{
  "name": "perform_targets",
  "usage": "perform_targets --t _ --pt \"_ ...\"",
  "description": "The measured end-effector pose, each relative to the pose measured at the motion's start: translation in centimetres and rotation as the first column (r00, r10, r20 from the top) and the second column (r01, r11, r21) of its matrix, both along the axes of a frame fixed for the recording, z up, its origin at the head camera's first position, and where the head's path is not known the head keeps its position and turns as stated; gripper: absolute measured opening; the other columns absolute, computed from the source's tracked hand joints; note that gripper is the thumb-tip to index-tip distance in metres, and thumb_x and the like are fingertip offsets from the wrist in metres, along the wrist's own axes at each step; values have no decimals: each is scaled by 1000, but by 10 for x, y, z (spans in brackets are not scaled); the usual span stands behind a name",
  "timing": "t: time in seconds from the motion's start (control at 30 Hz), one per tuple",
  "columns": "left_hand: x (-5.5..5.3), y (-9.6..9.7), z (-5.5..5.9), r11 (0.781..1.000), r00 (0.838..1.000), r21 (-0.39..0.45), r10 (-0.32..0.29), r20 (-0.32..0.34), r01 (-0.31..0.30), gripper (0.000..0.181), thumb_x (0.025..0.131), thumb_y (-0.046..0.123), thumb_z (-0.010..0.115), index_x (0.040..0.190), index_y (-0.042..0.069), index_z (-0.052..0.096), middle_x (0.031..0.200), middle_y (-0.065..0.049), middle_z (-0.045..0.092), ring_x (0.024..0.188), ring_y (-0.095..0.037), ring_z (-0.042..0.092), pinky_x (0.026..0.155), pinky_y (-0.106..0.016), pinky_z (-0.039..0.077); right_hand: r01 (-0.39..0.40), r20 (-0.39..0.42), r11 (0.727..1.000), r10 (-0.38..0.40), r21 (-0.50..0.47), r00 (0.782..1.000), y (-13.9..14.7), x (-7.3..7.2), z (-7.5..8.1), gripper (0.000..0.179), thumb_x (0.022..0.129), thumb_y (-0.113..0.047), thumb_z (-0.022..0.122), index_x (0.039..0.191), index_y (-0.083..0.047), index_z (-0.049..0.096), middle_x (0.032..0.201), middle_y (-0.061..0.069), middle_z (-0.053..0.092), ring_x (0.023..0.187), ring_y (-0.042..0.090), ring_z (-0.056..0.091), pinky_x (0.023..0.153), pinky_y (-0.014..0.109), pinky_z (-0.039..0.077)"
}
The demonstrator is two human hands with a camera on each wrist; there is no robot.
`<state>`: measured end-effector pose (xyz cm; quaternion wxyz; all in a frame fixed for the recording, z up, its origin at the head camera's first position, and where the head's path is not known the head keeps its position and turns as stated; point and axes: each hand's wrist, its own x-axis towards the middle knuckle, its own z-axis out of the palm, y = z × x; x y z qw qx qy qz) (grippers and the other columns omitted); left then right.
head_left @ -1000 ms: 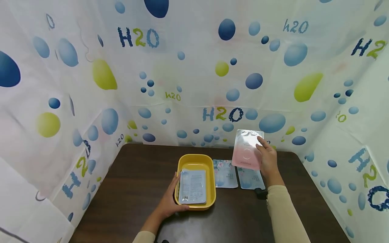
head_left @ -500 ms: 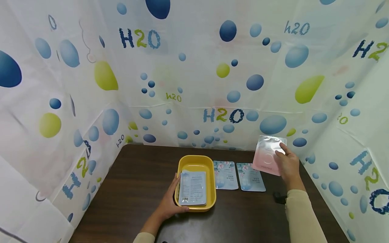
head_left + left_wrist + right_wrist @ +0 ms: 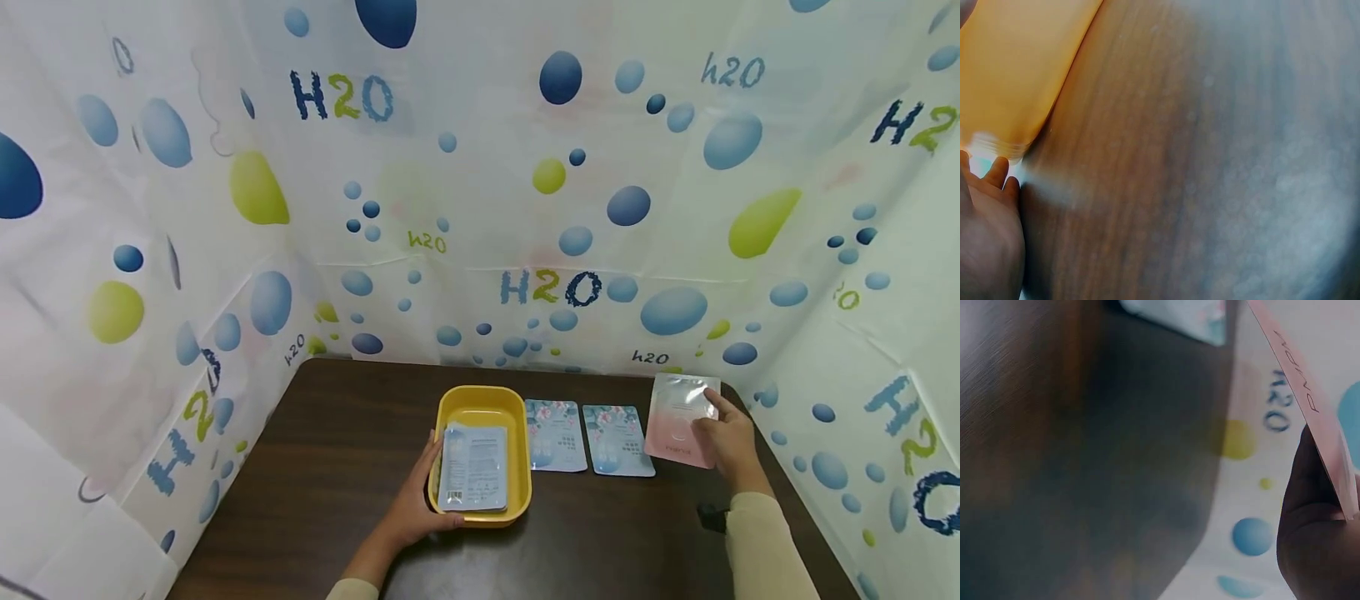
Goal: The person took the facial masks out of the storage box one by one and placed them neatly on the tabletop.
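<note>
My right hand pinches a pink-and-silver sheet mask packet by its right edge, at the table's far right. In the right wrist view the pink packet shows nearly edge-on, with the thumb along one face. My left hand grips the near left corner of a yellow plastic tray, fingers along its left wall and thumb at the front. Inside the tray lie pale blue sheet mask packets, the top one back side up. Two blue floral sheet mask packets lie side by side right of the tray.
A dark brown wooden table carries everything. Behind it and on both sides hangs a white curtain printed with blue and green drops and "H2O". A dark strap sits at my right wrist.
My right hand has carried the pink packet rightward from above the blue floral packets, then lower toward the table beside them. My left hand and the tray stay in place.
</note>
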<state>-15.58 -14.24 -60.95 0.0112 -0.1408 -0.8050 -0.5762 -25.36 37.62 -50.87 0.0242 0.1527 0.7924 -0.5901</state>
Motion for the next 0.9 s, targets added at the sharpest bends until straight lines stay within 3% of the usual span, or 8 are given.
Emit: perform_targets --t 0.07,0.23,0.43,0.53,0.6,0.67,0.83,0.9 --pt "0 1 0 1000 1000 1 -2 -7 2 127 56 29 95 158 20 19 167 -5 0 153 -24 3 117 -31 16 -20 19 999 19 51 1000 6 3 -7 70 97 -8 46 158 -21 13 164 21 7 140 46 29 109 62 33" --pt "0 1 0 1000 999 -1 -4 -37 4 129 56 28 95 158 19 17 167 -7 0 153 -26 4 113 -18 14 -100 72 958 83 269 994 18 7 -22 70 91 -5 45 156 -9 18 159 32 10 135 51 28 109 66 28" --pt "0 1 0 1000 1000 -22 8 -18 -8 128 56 30 95 158 20 18 167 -7 1 153 -25 5 116 -27 15 -178 154 888 123 424 980 21 10 -40 73 83 -1 41 154 -3 24 154 37 19 130 51 32 108 67 29" --pt "0 2 0 999 1000 -27 18 16 -17 129 55 31 95 158 23 18 167 -3 1 153 -22 5 117 -30 15 -205 186 868 133 452 973 21 13 -49 73 82 1 40 153 -3 24 153 38 19 129 52 31 107 68 28" --pt "0 3 0 999 1000 -29 20 22 -19 130 54 30 96 158 24 18 167 -3 1 153 -24 5 119 -40 15 -212 195 854 132 475 972 21 16 -55 73 82 2 40 153 -3 25 152 38 21 129 52 32 107 68 27" --pt "1 3 -1 1000 999 -23 20 28 -19 130 54 29 96 158 25 18 167 -2 0 153 -24 5 119 -35 15 -208 191 844 127 495 973 21 18 -63 75 81 3 43 153 -4 25 151 38 23 123 50 35 103 66 32" --pt "0 2 -1 1000 1000 -20 13 -4 -13 128 56 28 95 158 26 18 167 -2 -1 153 -29 3 116 -25 15 -183 132 746 127 640 983 16 20 -73 70 83 -2 46 152 -1 29 154 37 19 135 58 26 104 74 22" --pt "-1 2 -1 999 1000 -34 14 -14 -14 128 56 28 95 157 29 17 167 -3 -1 153 -31 3 118 -35 16 -147 92 703 115 696 989 12 21 -72 62 88 -7 44 148 1 35 155 35 17 138 60 19 103 77 17"
